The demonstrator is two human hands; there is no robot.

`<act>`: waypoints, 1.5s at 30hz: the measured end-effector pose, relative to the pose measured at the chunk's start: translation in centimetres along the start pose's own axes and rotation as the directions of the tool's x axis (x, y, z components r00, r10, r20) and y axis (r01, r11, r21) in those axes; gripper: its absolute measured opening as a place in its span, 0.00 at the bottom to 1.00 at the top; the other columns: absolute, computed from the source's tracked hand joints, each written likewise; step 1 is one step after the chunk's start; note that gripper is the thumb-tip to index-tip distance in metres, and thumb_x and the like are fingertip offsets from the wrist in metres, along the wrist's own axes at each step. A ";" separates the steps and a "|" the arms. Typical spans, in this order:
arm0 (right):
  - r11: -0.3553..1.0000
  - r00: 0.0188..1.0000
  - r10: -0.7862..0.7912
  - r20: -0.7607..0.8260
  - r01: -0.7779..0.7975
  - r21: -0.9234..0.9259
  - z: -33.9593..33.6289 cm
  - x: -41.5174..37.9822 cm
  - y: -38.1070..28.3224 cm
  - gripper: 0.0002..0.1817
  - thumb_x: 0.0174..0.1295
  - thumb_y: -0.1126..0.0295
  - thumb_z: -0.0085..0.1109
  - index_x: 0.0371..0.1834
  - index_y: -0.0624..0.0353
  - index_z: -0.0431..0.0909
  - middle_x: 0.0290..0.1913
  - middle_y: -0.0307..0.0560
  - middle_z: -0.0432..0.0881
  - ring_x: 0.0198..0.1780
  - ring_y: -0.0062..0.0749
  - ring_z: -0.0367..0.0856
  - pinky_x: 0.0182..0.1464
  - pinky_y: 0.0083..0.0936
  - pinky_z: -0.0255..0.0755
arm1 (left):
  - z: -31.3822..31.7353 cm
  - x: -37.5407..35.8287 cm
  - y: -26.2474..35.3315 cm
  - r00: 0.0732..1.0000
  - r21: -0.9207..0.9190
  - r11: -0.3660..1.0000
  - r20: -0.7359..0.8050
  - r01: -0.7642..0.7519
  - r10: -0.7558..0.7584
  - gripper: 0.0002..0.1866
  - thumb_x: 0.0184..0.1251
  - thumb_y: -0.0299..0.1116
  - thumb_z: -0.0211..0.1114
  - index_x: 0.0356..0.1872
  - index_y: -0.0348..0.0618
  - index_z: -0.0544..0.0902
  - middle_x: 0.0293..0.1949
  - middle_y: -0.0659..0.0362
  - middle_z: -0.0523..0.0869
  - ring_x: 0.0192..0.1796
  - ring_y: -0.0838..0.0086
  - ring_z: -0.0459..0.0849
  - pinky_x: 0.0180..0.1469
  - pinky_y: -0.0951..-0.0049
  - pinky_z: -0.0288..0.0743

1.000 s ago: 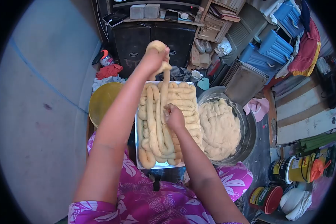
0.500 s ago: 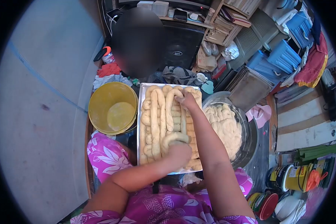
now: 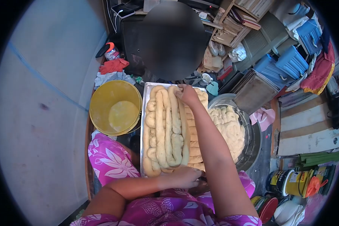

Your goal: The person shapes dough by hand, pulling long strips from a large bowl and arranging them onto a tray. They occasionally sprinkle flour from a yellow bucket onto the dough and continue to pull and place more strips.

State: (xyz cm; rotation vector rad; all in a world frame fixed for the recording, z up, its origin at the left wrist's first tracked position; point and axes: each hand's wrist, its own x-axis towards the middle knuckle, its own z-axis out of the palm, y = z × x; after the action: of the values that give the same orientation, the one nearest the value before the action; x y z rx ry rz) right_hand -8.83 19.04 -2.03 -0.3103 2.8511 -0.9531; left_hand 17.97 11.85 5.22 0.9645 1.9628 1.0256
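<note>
A metal tray (image 3: 142, 150) holds rows of pale dough, with long dough ropes (image 3: 160, 128) laid lengthwise over shorter pieces. My right hand (image 3: 186, 94) is at the far edge of the tray, its fingers closed round the bend of a dough rope (image 3: 184, 128). This rope runs down the middle towards me. At its near end, by the tray's near edge, my left hand (image 3: 185, 177) is curled with the fingers bent; whatever is under them is hidden.
A yellow bucket (image 3: 135, 88) stands left of the tray. On the right is a large round basin (image 3: 252, 150) of dough (image 3: 228, 128). Beyond are a cloth, a white cup (image 3: 206, 78) and shelves (image 3: 229, 26). Paint-type buckets (image 3: 299, 180) sit at the lower right.
The looped dough rope now lies stretched out lengthwise on the tray. My left hand has moved towards me, to the near edge. My right hand remains at the far end.
</note>
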 end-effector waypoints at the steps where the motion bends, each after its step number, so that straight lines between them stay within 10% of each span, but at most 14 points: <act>1: 1.000 0.998 -0.016 0.056 0.017 -0.017 -1.3 -1.3 -0.6 0.30 0.48 0.58 0.66 0.54 0.62 0.73 0.46 0.62 0.79 0.48 0.47 0.79 0.50 0.33 0.73 | 0.8 0.3 -1.1 0.999 -0.059 0.998 -0.049 -0.025 0.022 0.19 0.64 0.45 0.55 0.49 0.45 0.76 0.33 0.49 0.83 0.36 0.55 0.83 0.39 0.58 0.74; 6: 0.982 0.965 0.119 0.234 -0.150 0.116 -0.7 -2.6 0.9 0.33 0.46 0.65 0.68 0.57 0.62 0.69 0.40 0.60 0.80 0.36 0.43 0.82 0.41 0.32 0.75 | 1.5 0.7 -1.8 0.985 -0.057 0.990 -0.125 -0.125 0.117 0.17 0.65 0.44 0.55 0.49 0.47 0.76 0.30 0.52 0.81 0.33 0.57 0.82 0.38 0.59 0.75; 11: 0.797 0.991 0.124 0.047 -0.128 0.591 0.4 -2.0 0.6 0.31 0.47 0.67 0.68 0.56 0.64 0.69 0.30 0.53 0.79 0.29 0.42 0.80 0.37 0.32 0.74 | 2.1 0.9 -2.1 0.940 -0.009 0.963 -0.221 -0.269 0.260 0.15 0.65 0.44 0.56 0.46 0.47 0.78 0.33 0.54 0.82 0.33 0.59 0.82 0.37 0.61 0.75; 14: 0.995 0.996 0.075 0.042 -0.078 0.063 -2.1 -3.8 -0.3 0.31 0.47 0.69 0.67 0.57 0.64 0.67 0.33 0.54 0.79 0.34 0.42 0.81 0.39 0.31 0.74 | 2.8 1.1 -3.2 0.902 -0.005 0.947 -0.307 -0.321 0.304 0.14 0.66 0.43 0.55 0.43 0.45 0.79 0.35 0.56 0.82 0.34 0.62 0.82 0.38 0.64 0.76; 18: 0.973 0.966 0.048 0.256 -0.103 0.205 -1.6 -7.3 0.4 0.32 0.47 0.69 0.69 0.57 0.64 0.67 0.34 0.47 0.76 0.35 0.29 0.76 0.42 0.22 0.72 | 2.6 0.7 -3.3 0.883 -0.056 0.947 -0.384 -0.315 0.271 0.13 0.67 0.42 0.55 0.40 0.44 0.80 0.34 0.59 0.82 0.34 0.65 0.83 0.38 0.68 0.77; 22: 0.873 0.995 0.090 0.030 -0.094 0.478 0.2 -7.3 0.8 0.33 0.49 0.72 0.68 0.60 0.63 0.65 0.35 0.44 0.74 0.36 0.25 0.73 0.43 0.20 0.71 | 3.1 0.8 -3.1 0.784 0.034 0.903 -0.483 -0.428 0.390 0.13 0.66 0.41 0.57 0.41 0.44 0.80 0.33 0.59 0.82 0.33 0.66 0.83 0.37 0.70 0.78; 29: 0.938 0.993 0.105 0.060 -0.119 0.325 -2.6 -12.7 -0.1 0.28 0.58 0.63 0.60 0.59 0.64 0.69 0.51 0.53 0.78 0.48 0.38 0.79 0.51 0.27 0.71 | 2.5 0.2 -3.1 0.761 -0.116 0.910 -0.596 -0.399 0.257 0.09 0.62 0.35 0.60 0.39 0.42 0.80 0.34 0.56 0.79 0.36 0.62 0.81 0.37 0.70 0.77; 35: 0.523 0.973 -0.088 0.211 -0.135 0.841 1.3 -24.2 3.1 0.34 0.61 0.55 0.58 0.67 0.59 0.60 0.65 0.54 0.64 0.65 0.39 0.64 0.66 0.34 0.57 | 0.5 1.4 -4.1 0.702 -0.085 0.924 -0.676 -0.374 0.223 0.17 0.53 0.28 0.61 0.47 0.42 0.76 0.44 0.50 0.72 0.53 0.61 0.72 0.48 0.65 0.74; 37: -0.619 0.952 -0.101 0.290 -0.289 0.730 -1.2 -27.4 0.9 0.42 0.59 0.52 0.59 0.72 0.53 0.48 0.65 0.53 0.62 0.65 0.41 0.63 0.67 0.39 0.54 | -0.6 3.1 -6.2 0.735 -0.090 0.955 -0.660 -0.284 0.156 0.20 0.50 0.25 0.60 0.48 0.41 0.75 0.46 0.49 0.71 0.55 0.59 0.70 0.53 0.63 0.71; 40: -0.287 0.976 0.043 0.212 -0.192 0.939 1.0 -29.3 2.7 0.50 0.55 0.44 0.59 0.73 0.50 0.39 0.63 0.51 0.64 0.60 0.43 0.67 0.63 0.39 0.59 | -2.6 4.4 -7.5 0.820 -0.142 0.989 -0.570 -0.049 -0.041 0.20 0.54 0.27 0.61 0.50 0.40 0.75 0.45 0.49 0.76 0.53 0.60 0.74 0.56 0.66 0.67; 45: 0.250 0.911 0.359 0.202 -0.302 0.920 1.2 -28.3 3.9 0.54 0.53 0.73 0.66 0.72 0.62 0.30 0.53 0.54 0.70 0.46 0.31 0.76 0.47 0.24 0.73 | -5.3 3.4 -7.8 0.953 -0.102 0.993 -0.288 0.065 -0.092 0.18 0.58 0.29 0.58 0.50 0.38 0.75 0.38 0.49 0.81 0.44 0.56 0.80 0.49 0.64 0.73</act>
State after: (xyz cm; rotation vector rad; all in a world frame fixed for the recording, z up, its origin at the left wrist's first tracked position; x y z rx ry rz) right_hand 18.27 27.90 -3.99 0.4544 1.6848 -2.2445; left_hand 9.68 9.80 -0.11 0.7091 2.1526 1.2590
